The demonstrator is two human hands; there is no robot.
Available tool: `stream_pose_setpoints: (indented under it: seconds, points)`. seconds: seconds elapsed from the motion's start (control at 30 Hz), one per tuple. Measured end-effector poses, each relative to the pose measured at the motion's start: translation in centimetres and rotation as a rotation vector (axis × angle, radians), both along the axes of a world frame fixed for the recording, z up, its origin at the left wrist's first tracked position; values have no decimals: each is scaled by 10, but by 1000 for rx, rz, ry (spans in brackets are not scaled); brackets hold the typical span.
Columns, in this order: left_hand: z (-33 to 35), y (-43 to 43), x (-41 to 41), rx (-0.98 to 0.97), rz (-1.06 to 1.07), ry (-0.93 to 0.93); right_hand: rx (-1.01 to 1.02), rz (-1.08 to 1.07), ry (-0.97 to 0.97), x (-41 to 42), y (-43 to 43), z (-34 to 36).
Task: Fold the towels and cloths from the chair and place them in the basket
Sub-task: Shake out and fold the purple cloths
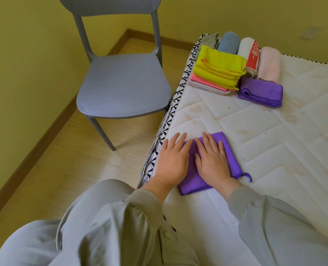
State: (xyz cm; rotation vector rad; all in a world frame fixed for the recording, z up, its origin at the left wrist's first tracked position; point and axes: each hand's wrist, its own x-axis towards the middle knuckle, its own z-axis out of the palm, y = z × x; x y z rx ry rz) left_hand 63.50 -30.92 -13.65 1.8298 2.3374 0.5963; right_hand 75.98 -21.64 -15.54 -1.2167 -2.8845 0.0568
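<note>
A folded purple cloth [229, 156] lies flat on the white mattress [274, 141] near its left edge. My left hand [171, 160] presses flat on the cloth's left side, fingers straight, partly over the mattress edge. My right hand [211, 158] lies flat on the middle of the same cloth. Farther back sit a second folded purple cloth [261, 92], a yellow folded stack [217, 67] on pink cloths [207, 82], and rolled towels in blue [227, 43], white with red [250, 54] and pink [268, 65]. The grey chair [121, 83] has a bare seat. No basket is in view.
The chair stands on the wooden floor [63, 169] left of the mattress, close to its patterned side edge [171, 116]. Yellow walls [25, 54] close the corner behind. My grey sleeves fill the bottom of the view.
</note>
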Motion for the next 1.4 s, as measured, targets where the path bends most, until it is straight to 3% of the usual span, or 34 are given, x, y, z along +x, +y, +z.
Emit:
stream_pose_setpoints:
  seconds: [0.1, 0.17, 0.4, 0.53, 0.63, 0.77, 0.9, 1.03, 1.23, 1.3, 1.4]
  points:
    - [-11, -5, 0, -325, 4, -2, 8, -77, -27, 5, 4, -1]
    - [-18, -8, -3, -416, 9, 31, -2, -156, -10, 8, 9, -1]
    - [-23, -8, 0, -475, 14, 77, -164, -565, 195, 9, 25, 20]
    - [-17, -7, -2, -474, 10, 49, -479, -665, 238, 5, 47, 36]
    - [-4, -5, -7, -337, 90, -241, -600, -503, 362, 2, 51, 53]
    - [29, 2, -22, -162, 237, -880, -640, -138, 420, -10, 45, 102]
    - [88, -2, -42, -155, 56, -947, -602, 167, 381, -25, 29, 174]
    - [151, -16, -54, -189, -64, -1111, -533, 309, 358, -38, 11, 239]
    - [201, -35, -50, -124, -51, -1335, -382, 297, 448, -50, -2, 290]
    - [213, -40, -51, -51, -9, -1380, -410, 187, 630, -47, 2, 292]
    - [227, -44, -54, 17, 23, -1398, -536, -123, 1050, -38, 12, 278]
